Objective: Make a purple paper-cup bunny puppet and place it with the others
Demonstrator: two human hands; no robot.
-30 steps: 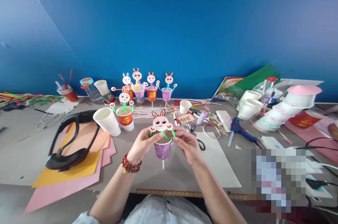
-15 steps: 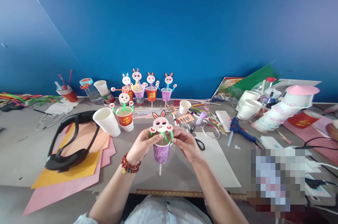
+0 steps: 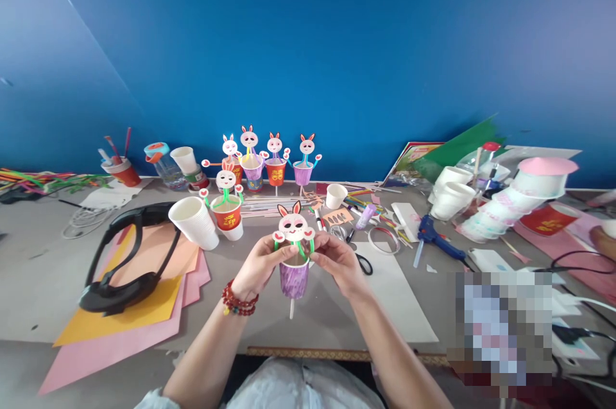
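Between my hands is a paper-cup rabbit puppet: a white rabbit face (image 3: 291, 229) with green pipe-cleaner arms and heart-marked paws above a purple-coloured paper cup (image 3: 294, 280). A white stick (image 3: 291, 309) pokes out under the cup. My left hand (image 3: 264, 261), a red bead bracelet at its wrist, pinches the puppet on the left, thumb near the green stem. On the other side my right hand (image 3: 339, 262) has its thumb and fingers closed on the green arm near the cup rim. Black scissor handles (image 3: 366, 264) lie just right of that hand.
Several finished rabbit cups (image 3: 276, 171) stand along the blue wall. Stacked white cups (image 3: 193, 221) and a black headset (image 3: 128, 268) on coloured paper are at left. A blue glue gun (image 3: 440, 239), tape roll (image 3: 384, 240) and leaning cup tower (image 3: 520, 200) occupy the right.
My hands and the puppet stay in nearly the same place. My right fingers shift very slightly at the green arm, and the view moves a little.
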